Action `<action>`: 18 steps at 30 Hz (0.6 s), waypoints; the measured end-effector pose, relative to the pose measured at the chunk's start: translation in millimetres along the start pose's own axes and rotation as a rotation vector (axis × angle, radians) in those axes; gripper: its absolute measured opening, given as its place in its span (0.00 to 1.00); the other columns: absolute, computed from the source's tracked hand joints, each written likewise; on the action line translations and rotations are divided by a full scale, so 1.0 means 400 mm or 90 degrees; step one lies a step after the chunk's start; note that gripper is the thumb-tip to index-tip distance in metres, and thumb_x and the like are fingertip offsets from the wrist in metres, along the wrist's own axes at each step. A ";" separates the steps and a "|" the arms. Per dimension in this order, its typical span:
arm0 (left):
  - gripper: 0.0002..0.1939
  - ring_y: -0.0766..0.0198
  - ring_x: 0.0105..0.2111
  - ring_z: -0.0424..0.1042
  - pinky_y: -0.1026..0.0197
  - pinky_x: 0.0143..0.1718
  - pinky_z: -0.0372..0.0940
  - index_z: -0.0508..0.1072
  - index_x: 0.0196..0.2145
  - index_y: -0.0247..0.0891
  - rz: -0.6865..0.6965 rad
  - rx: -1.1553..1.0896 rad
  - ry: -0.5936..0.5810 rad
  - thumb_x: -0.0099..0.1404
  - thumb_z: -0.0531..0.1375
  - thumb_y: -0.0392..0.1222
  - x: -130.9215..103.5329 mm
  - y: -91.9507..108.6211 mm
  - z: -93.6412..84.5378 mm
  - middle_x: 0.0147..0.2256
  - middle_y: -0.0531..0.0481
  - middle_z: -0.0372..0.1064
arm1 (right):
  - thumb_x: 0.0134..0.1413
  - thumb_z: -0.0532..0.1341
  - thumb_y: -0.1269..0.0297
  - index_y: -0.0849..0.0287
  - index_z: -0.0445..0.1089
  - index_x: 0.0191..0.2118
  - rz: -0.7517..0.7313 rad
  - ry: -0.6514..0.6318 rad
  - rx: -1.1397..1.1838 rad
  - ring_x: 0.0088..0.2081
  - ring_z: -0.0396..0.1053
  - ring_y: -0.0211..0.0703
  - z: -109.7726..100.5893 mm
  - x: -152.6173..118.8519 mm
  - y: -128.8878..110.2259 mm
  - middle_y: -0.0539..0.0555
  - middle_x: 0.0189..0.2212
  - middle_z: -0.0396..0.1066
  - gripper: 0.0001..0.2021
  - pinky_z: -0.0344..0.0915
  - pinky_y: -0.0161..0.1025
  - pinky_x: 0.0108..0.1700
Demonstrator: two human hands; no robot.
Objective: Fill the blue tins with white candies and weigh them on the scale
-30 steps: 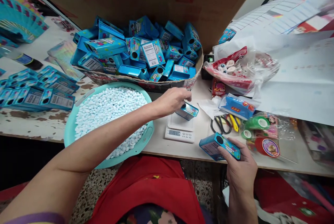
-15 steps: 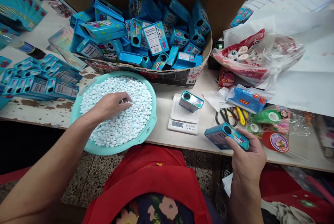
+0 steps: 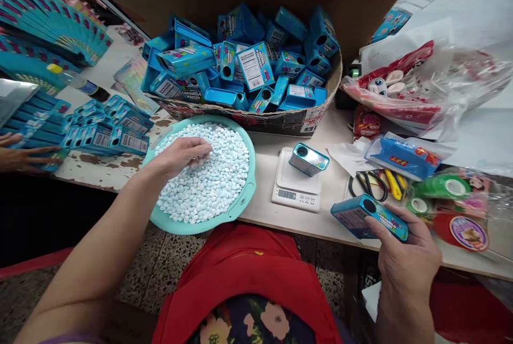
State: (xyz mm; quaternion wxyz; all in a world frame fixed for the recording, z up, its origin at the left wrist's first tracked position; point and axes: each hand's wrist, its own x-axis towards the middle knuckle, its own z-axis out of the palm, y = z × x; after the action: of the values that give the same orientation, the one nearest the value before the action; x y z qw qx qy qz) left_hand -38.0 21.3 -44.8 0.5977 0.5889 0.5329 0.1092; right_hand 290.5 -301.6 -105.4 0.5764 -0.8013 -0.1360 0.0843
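My left hand [image 3: 185,155] is over a turquoise basin [image 3: 249,189] full of small pale blue and white candies [image 3: 208,189]. Its fingers are curled together just above the candies, and what they hold, if anything, is hidden. In my right hand [image 3: 412,248] is a blue candy tin [image 3: 371,218] with a round dark hole in its top, tilted over the table's front edge. Between basin and hand stands a white digital scale [image 3: 298,200] with a lit display. Another blue tin [image 3: 309,159] stands on its plate.
Behind the basin, a cardboard box [image 3: 256,118] holds many blue tins. More tins [image 3: 128,141] stand in rows at left, near a bottle [image 3: 86,85] and another person's hand [image 3: 30,154]. Scissors [image 3: 368,185], a yellow cutter [image 3: 395,184] and tape rolls [image 3: 444,188] lie at right.
The view has swung left, so everything sits further right in it and another person's hand shows at the left edge. My left hand's fingers have drawn closer together over the candies.
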 end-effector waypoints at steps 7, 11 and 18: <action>0.03 0.65 0.26 0.67 0.63 0.28 0.58 0.77 0.29 0.37 0.219 0.329 -0.176 0.56 0.62 0.34 0.050 0.204 0.208 0.27 0.51 0.71 | 0.33 0.76 0.54 0.60 0.77 0.41 0.002 -0.018 -0.018 0.37 0.72 0.46 0.003 -0.004 -0.005 0.54 0.37 0.76 0.26 0.69 0.43 0.41; 0.08 0.61 0.35 0.70 0.61 0.35 0.58 0.77 0.29 0.37 0.414 0.525 -0.224 0.56 0.59 0.28 0.099 0.268 0.376 0.32 0.49 0.74 | 0.34 0.76 0.53 0.59 0.77 0.41 -0.005 -0.022 -0.019 0.38 0.72 0.46 -0.002 -0.003 -0.006 0.54 0.38 0.76 0.26 0.69 0.43 0.42; 0.11 0.59 0.34 0.67 0.59 0.33 0.55 0.76 0.30 0.34 0.588 0.700 -0.244 0.61 0.55 0.28 0.122 0.264 0.471 0.34 0.44 0.69 | 0.33 0.77 0.54 0.58 0.77 0.41 0.039 -0.015 -0.017 0.39 0.71 0.45 -0.017 -0.001 -0.001 0.53 0.39 0.76 0.26 0.67 0.44 0.44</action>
State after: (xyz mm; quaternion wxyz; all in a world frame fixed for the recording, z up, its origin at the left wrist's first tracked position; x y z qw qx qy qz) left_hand 178.5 -22.5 -32.2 0.1925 0.9759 0.0955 -0.0376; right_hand 291.9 -307.7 -103.0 0.5612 -0.8117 -0.1192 0.1096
